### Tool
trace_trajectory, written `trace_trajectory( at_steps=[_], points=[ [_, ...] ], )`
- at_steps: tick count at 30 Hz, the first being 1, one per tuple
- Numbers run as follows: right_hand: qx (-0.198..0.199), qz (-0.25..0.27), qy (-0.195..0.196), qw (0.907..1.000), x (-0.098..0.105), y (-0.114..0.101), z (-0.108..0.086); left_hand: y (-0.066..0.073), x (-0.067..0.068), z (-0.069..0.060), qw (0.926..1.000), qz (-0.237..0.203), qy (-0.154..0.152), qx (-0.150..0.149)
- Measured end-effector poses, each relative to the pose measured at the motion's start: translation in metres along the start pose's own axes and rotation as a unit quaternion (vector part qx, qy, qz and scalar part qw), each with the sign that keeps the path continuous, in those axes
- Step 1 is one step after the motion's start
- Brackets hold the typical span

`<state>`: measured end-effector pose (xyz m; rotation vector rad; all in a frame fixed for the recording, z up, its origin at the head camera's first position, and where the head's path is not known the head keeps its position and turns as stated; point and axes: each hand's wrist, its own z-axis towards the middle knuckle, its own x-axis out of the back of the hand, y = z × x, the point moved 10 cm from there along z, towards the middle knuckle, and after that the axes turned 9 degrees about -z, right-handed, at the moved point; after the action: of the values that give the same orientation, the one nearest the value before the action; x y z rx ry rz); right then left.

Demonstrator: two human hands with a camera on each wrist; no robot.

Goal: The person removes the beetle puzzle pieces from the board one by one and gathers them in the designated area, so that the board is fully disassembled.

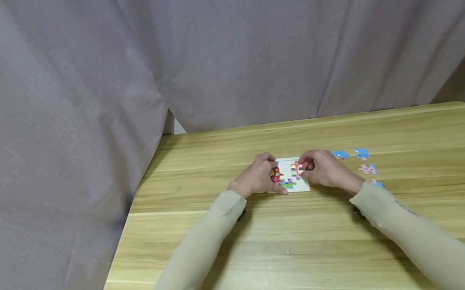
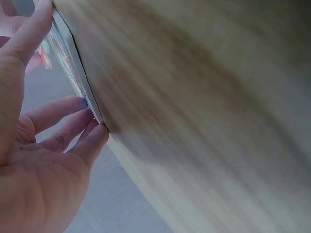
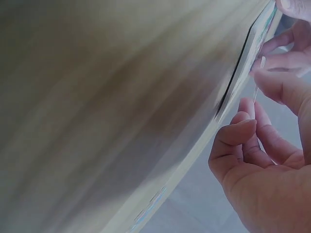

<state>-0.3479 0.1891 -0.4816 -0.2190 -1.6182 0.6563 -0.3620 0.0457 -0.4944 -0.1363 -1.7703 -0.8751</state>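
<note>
A small white puzzle board (image 1: 302, 187) lies flat on the wooden table. My left hand (image 1: 257, 176) grips it by the left part, with the thumb at its near edge and the fingers at its far edge. Red spotted puzzle pieces (image 1: 276, 175) and a green strip (image 1: 288, 185) show on the board. Over its right part, my right hand (image 1: 324, 168) pinches a pink puzzle piece (image 1: 295, 170) between thumb and fingers. In the right wrist view that puzzle piece (image 3: 256, 92) appears edge-on and tilted, slightly above the board (image 3: 238, 77).
Several loose pieces lie right of the board: a blue one (image 1: 341, 154), another blue one (image 1: 362, 153), a pink one (image 1: 368, 169) and a partly hidden one (image 1: 378, 184) by the right forearm. Grey curtains (image 1: 246, 54) hang behind the table (image 1: 283, 252).
</note>
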Motion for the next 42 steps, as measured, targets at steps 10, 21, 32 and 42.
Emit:
trace_trajectory(
  at_steps=[10,21,32,42],
  points=[
    [-0.012,0.005,0.009,0.9999,0.017,0.022,-0.017,0.000,-0.001,0.000,1.0000,0.004,0.002,-0.001],
    [-0.009,-0.015,0.025,0.9995,0.038,0.046,-0.035,0.000,-0.001,-0.001,1.0000,0.000,-0.005,0.004],
    [-0.032,-0.032,0.020,0.9988,0.049,0.077,-0.049,0.000,-0.003,-0.001,1.0000,0.002,-0.006,0.004],
    [-0.042,-0.045,0.005,0.9981,0.053,0.088,-0.053,0.001,-0.002,-0.002,1.0000,0.001,-0.007,0.003]
  ],
)
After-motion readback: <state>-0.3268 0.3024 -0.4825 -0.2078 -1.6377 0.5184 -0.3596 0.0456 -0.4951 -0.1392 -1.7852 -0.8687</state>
